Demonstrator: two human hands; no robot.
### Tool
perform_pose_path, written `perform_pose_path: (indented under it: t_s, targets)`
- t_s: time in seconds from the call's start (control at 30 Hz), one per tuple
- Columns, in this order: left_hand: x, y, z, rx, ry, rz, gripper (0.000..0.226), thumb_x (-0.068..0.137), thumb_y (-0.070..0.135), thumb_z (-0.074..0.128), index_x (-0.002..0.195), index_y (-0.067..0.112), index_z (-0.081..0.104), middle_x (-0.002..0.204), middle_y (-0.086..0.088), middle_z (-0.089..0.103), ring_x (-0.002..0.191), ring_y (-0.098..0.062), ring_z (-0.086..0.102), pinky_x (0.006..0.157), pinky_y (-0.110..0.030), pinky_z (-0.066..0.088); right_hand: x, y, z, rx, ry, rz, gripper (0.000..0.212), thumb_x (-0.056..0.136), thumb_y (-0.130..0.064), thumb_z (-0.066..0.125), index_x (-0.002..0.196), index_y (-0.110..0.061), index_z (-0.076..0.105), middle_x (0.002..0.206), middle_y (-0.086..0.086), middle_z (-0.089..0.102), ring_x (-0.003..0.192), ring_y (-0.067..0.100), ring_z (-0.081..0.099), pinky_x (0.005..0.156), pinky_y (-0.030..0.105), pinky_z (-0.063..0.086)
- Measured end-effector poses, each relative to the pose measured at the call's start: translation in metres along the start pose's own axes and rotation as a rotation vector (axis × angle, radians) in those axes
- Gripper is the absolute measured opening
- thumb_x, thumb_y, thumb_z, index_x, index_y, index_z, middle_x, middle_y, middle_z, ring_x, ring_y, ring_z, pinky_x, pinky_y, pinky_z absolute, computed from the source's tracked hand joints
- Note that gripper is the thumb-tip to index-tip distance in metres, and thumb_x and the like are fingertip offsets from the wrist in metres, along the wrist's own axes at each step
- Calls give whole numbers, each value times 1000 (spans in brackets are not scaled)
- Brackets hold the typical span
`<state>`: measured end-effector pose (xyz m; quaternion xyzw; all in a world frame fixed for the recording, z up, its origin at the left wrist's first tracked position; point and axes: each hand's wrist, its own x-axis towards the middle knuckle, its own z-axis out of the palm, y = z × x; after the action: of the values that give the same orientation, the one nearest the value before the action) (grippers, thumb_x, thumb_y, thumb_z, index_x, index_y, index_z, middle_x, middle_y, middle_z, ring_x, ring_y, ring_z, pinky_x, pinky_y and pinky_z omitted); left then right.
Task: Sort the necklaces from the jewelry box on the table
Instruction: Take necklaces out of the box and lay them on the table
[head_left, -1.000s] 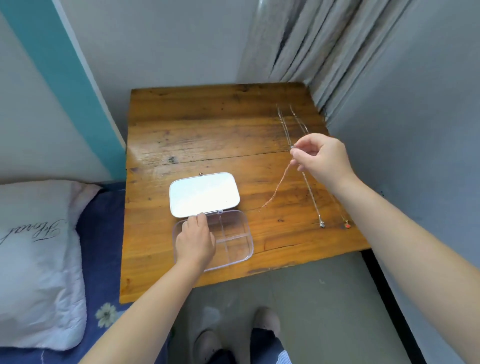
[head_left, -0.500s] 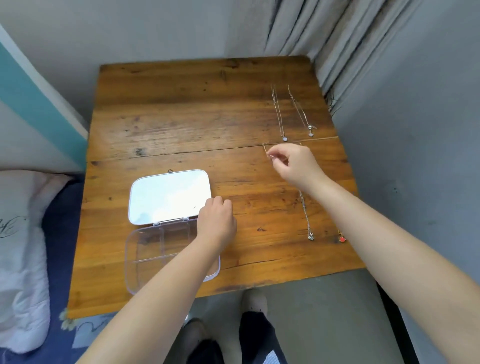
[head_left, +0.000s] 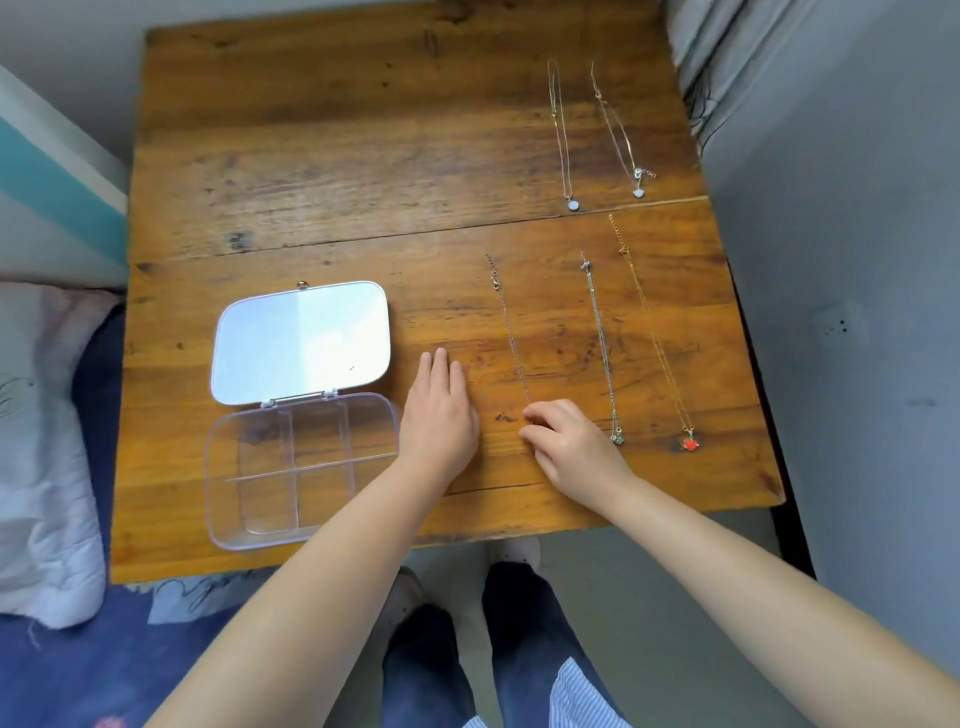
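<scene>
A clear plastic jewelry box (head_left: 249, 519) lies open on the wooden table (head_left: 322, 156), its compartments empty and its lid (head_left: 301, 340) folded back. Several necklaces lie stretched out in straight lines on the right. A thin pink chain (head_left: 508, 332) runs down to my right hand (head_left: 569, 447), whose fingertips pinch its near end against the wood. To its right lie a silver chain (head_left: 600, 343) and a gold chain with a red pendant (head_left: 689, 442). Two more necklaces (head_left: 563, 140) lie farther back. My left hand (head_left: 439, 410) rests flat on the table beside the box.
A grey wall (head_left: 831, 260) and curtain (head_left: 696, 47) border the table's right side. A white pillow (head_left: 41, 467) on a blue bedsheet sits to the left. My legs and feet (head_left: 467, 623) stand below the table's front edge.
My right hand laid the pink chain out on the table and slid toward me along it. My left hand left the box and now rests flat beside it. The camera tilted down.
</scene>
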<state>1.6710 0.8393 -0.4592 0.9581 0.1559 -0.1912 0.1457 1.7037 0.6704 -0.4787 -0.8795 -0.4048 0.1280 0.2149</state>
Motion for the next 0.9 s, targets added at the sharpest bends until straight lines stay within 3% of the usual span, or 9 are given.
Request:
perform_pose_path:
  t_s: [0.37, 0.47, 0.53, 0.6, 0.7, 0.8, 0.9]
  targets:
    - [-3, 1, 5, 14, -44, -23, 59, 100, 26, 33, 150, 3, 10, 160, -16, 4, 149, -30, 1, 122, -38, 10, -50, -4, 5, 42, 32, 55, 33, 63, 13, 71, 94, 2, 68, 115, 23, 65, 109, 38, 61, 90, 47, 52]
    - [-5, 1, 5, 44, -110, -31, 68, 99, 37, 32, 150, 2, 2, 160, -17, -5, 149, -30, -6, 122, -38, 5, -61, 2, -3, 100, 148, 144, 21, 76, 4, 58, 95, 4, 68, 110, 24, 67, 110, 31, 59, 92, 39, 51]
    - [-6, 1, 5, 85, -142, -29, 73, 99, 43, 30, 149, 1, -3, 159, -17, -10, 148, -30, -9, 122, -38, 3, -68, 11, -11, 132, 247, 221, 31, 80, -7, 44, 95, 6, 68, 106, 25, 68, 110, 23, 49, 98, 31, 44]
    - [-6, 1, 6, 117, -160, -28, 74, 99, 45, 27, 149, 1, -5, 159, -17, -13, 148, -30, -11, 122, -38, 2, -75, 21, -18, 72, 306, 299, 36, 81, -11, 40, 100, 5, 66, 110, 24, 66, 115, 24, 45, 99, 40, 44]
    - [-5, 2, 7, 139, -175, -30, 74, 99, 45, 26, 149, 2, -7, 159, -17, -14, 148, -30, -12, 122, -38, 2, -81, 33, -21, -82, 270, 565, 39, 87, -9, 45, 124, 3, 51, 138, 26, 46, 135, 36, 31, 108, 55, 27]
    - [-4, 3, 7, 146, -174, -37, 73, 99, 45, 26, 149, 2, -6, 159, -17, -13, 148, -30, -11, 122, -38, 4, -89, 37, -19, -52, 194, 847, 50, 94, -8, 41, 140, 4, 25, 153, 25, 14, 144, 37, 7, 116, 52, 8]
    - [-7, 6, 8, 142, -179, -39, 72, 100, 42, 28, 149, 1, -5, 159, -17, -12, 148, -30, -10, 123, -38, 5, -102, 38, -14, -48, 80, 945, 57, 97, -21, 35, 143, 3, 11, 156, 21, 1, 145, 33, -3, 118, 47, 1]
